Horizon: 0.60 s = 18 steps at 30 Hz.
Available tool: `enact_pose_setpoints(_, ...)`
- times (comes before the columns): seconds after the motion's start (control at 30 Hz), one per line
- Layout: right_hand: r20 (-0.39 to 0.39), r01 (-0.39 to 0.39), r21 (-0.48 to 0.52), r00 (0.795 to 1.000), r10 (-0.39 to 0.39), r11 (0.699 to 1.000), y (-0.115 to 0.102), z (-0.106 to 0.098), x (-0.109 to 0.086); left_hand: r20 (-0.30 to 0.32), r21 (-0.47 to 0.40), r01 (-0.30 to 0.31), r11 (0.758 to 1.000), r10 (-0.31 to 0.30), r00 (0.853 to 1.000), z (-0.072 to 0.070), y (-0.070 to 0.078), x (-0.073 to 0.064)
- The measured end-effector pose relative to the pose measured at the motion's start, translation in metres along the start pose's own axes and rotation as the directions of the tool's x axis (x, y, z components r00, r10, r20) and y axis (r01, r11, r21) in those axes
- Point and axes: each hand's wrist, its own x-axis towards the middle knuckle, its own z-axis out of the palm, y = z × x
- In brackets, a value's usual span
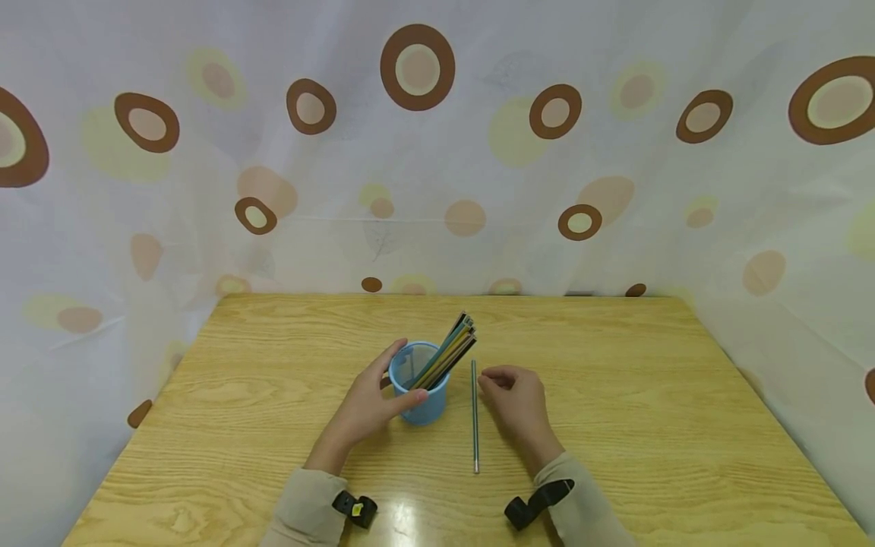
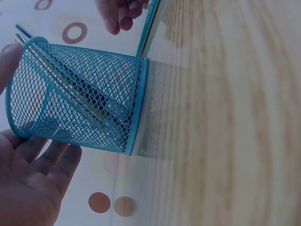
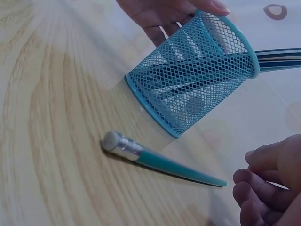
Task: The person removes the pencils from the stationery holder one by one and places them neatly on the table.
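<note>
A blue mesh pencil holder [image 1: 425, 411] stands upright on the table, with several pencils [image 1: 451, 351] inside leaning to the right. My left hand [image 1: 364, 409] holds the holder from the left, thumb at the near side of its rim and fingers round the far side. One green pencil [image 1: 475, 425] lies on the table just right of the holder, its eraser end toward me, as the right wrist view also shows. Beside that pencil rests my right hand [image 1: 522, 401], its fingers loosely curled close to the far half of the pencil and holding nothing.
The light wood table [image 1: 649, 395] reaches back to a pale curtain [image 1: 437, 159] with brown and yellow round patterns, which also hangs along both sides. Black straps [image 1: 540, 503] sit at both sleeves.
</note>
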Motion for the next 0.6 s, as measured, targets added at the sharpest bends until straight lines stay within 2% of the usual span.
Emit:
enact_pose_setpoints(0.33,0.010,0.047,0.095,0.999,-0.048,0.994,-0.013,-0.007,-0.003,-0.001,0.002,0.012,1.000,-0.012,1.000,0.000,0.002,0.000)
enact_pose_setpoints(0.6,0.021,0.085,0.132,0.996,-0.089,0.988,-0.021,-0.012,-0.005,-0.003,0.007,0.016,1.000,-0.016,1.000,0.000,0.000,0.000)
